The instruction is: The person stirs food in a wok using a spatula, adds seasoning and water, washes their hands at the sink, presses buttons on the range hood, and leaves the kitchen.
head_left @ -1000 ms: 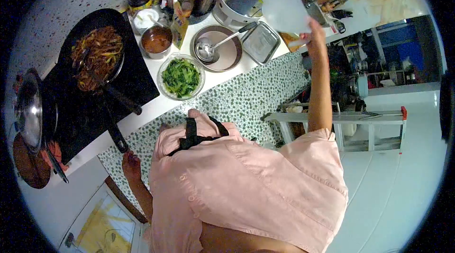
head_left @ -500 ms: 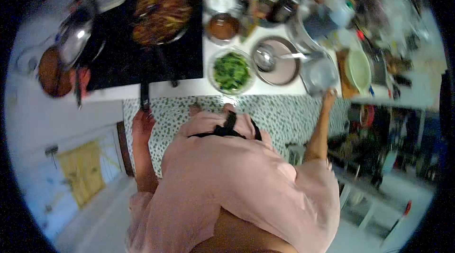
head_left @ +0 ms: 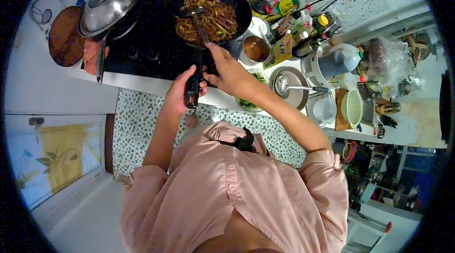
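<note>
1. Head view: pan (head_left: 243,10), holding cooked food (head_left: 227,18), sits at the back right corner of the stove (head_left: 159,30).
2. Left hand (head_left: 180,91) is curled around the pan's handle.
3. Right hand (head_left: 231,72) is at the spatula (head_left: 193,12), its head in the food; cannot tell whether it grips.
4. Greens (head_left: 259,77) stand near the counter's (head_left: 142,82) front edge, partly behind the right forearm.
5. Lid (head_left: 113,6) is at the stove's left edge.

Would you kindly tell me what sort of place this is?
A kitchen, most likely a home one: cooked-looking food fills a black pan on the stovetop, with bottles crowded nearby.
</note>
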{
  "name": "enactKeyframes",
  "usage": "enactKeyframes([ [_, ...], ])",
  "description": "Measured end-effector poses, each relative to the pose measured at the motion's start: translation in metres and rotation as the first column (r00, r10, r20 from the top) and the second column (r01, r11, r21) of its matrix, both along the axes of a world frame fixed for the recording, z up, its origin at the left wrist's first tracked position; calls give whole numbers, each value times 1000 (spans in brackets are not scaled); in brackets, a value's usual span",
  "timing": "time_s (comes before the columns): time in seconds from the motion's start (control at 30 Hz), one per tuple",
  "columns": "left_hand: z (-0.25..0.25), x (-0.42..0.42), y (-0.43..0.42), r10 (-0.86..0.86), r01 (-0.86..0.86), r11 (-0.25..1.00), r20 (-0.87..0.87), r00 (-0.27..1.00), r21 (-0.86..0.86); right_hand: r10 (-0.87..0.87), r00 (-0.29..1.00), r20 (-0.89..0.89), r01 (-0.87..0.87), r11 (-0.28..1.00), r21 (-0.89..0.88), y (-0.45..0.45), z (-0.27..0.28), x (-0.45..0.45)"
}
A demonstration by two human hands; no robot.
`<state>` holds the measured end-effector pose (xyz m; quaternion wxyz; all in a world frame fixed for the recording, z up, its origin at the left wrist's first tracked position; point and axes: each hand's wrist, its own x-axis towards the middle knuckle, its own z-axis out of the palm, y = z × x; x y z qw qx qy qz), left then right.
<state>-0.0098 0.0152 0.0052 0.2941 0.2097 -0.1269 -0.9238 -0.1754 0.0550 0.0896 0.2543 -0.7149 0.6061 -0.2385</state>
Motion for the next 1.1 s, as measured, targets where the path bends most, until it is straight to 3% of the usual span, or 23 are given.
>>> enactKeyframes([
  [0.07,-3,-5,-5,-14,34,989,-144,989,141,46,969,-243,-2,984,177,-13,-7,-7],
  [0.13,-11,-7,-11,-39,76,985,-230,972,156,52,818,-573,4,995,96,-27,-11,-36],
  [0.17,-15,-10,-12,-56,106,982,-296,953,154,24,846,-533,1,999,47,-32,4,-58],
  [0.2,-17,-12,-10,-55,111,980,-316,947,163,74,926,-369,-93,995,-34,-34,28,-73],
  [0.27,-15,-13,-12,-52,110,982,-342,938,151,-266,958,105,231,935,268,-11,62,-68],
  [0.33,-12,-12,-11,-50,109,982,-347,936,152,-547,645,534,225,804,551,5,57,-73],
  [0.4,-15,-15,-11,-47,91,989,-326,944,119,-576,318,753,21,798,602,27,38,-56],
  [0.47,-13,-15,-11,-48,85,991,-310,950,106,-719,221,659,58,684,727,35,-2,-50],
  [0.53,-10,-15,-10,-51,72,994,-243,969,81,-721,45,692,-60,689,722,34,-6,-52],
  [0.6,-5,-15,-7,-57,80,993,-240,969,88,-691,199,694,60,716,696,34,20,-55],
  [0.63,-2,-15,-6,-53,72,994,-206,977,85,-691,291,661,71,705,706,32,41,-63],
  [0.67,-1,-15,-8,-40,54,995,-175,984,79,-686,571,451,359,703,614,32,72,-52],
  [0.7,-1,-16,-9,-38,53,995,-177,984,81,-514,823,243,346,792,504,34,82,-78],
  [0.73,-1,-16,-8,-37,51,995,-172,984,82,-236,968,-83,250,935,253,37,104,-84],
  [0.77,-2,-16,-8,-31,45,996,-167,985,80,7,889,-458,20,998,54,33,137,-76],
  [0.8,-2,-17,-8,-23,38,996,-166,986,85,1,813,-583,129,975,182,28,178,-43],
  [0.83,-2,-17,-7,-17,31,996,-162,987,82,100,725,-681,-52,995,90,28,186,-41],
  [0.87,-1,-18,-6,-13,26,997,-159,987,79,107,725,-680,-57,994,95,26,192,-30],
  [0.93,-5,-20,-8,-22,35,997,-166,986,74,218,321,-922,-14,974,226,19,193,-5],
  [0.97,-6,-22,-8,-12,27,996,-168,986,82,219,344,-913,-96,975,198,10,177,-5],
  [1.0,-7,-22,-5,-11,27,995,-168,986,91,228,257,-939,8,971,239,-4,147,-13],
  [1.03,-5,-21,-6,-12,28,995,-179,984,92,225,210,-952,-11,974,227,-13,136,-11],
  [1.1,-1,-21,-6,-8,23,995,-163,987,94,231,258,-938,-45,973,227,-39,108,-52],
])
